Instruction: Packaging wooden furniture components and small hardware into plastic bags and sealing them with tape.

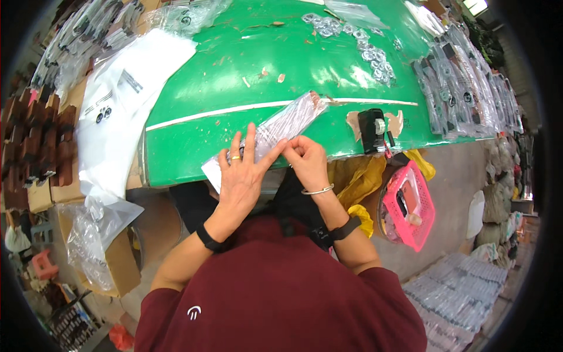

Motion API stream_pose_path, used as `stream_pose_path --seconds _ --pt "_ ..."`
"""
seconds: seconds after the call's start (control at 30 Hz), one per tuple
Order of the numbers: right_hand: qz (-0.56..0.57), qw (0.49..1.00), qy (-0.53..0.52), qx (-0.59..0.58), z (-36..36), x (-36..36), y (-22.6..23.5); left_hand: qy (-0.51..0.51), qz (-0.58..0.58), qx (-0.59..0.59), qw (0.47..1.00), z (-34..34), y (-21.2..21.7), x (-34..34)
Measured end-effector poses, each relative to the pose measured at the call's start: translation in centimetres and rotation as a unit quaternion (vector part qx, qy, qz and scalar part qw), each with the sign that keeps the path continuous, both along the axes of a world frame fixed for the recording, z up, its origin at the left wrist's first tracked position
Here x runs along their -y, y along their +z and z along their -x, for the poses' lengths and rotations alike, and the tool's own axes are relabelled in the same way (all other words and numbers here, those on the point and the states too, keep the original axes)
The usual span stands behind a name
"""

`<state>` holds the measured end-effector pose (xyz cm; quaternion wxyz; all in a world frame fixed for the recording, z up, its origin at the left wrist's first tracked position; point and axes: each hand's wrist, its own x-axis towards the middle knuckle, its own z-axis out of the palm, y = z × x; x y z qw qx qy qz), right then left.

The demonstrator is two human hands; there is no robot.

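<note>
A long, slim package in clear crinkled plastic lies slantwise on the green tabletop, its near end at the table's front edge. Resting flat over its near part is my left hand, fingers spread and thumb stretched to the right. My right hand is closed in a pinch beside that thumb, at the package's right edge. What lies between its fingertips is hidden. A white corner of the package shows left of my left fingers.
A black tape dispenser stands right of my hands. Clear round pieces lie farther back. Bagged goods are piled at right; white plastic bags and brown wooden pieces sit at left. Below the table is a pink basket.
</note>
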<state>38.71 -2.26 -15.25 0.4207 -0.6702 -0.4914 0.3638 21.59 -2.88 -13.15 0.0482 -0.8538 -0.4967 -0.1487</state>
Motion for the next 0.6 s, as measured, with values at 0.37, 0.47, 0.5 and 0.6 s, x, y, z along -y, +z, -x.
stream_pose_path --seconds 0.37,0.47,0.5,0.6 --pt "0.021 0.993 0.031 -0.114 -0.7 0.7 0.5 0.005 0.013 -0.006 1.000 0.5 0.3 -0.2" --pt "0.033 0.982 0.055 -0.176 -1.1 1.5 0.7 0.011 0.010 -0.033 0.999 0.6 0.1 -0.2" --pt "0.042 0.977 0.054 -0.203 -1.4 1.4 0.6 0.009 0.022 -0.023 0.999 0.7 0.2 -0.4" --pt "0.072 0.963 0.077 -0.246 -2.8 1.2 0.7 -0.006 0.055 0.015 0.998 1.0 0.7 -0.7"
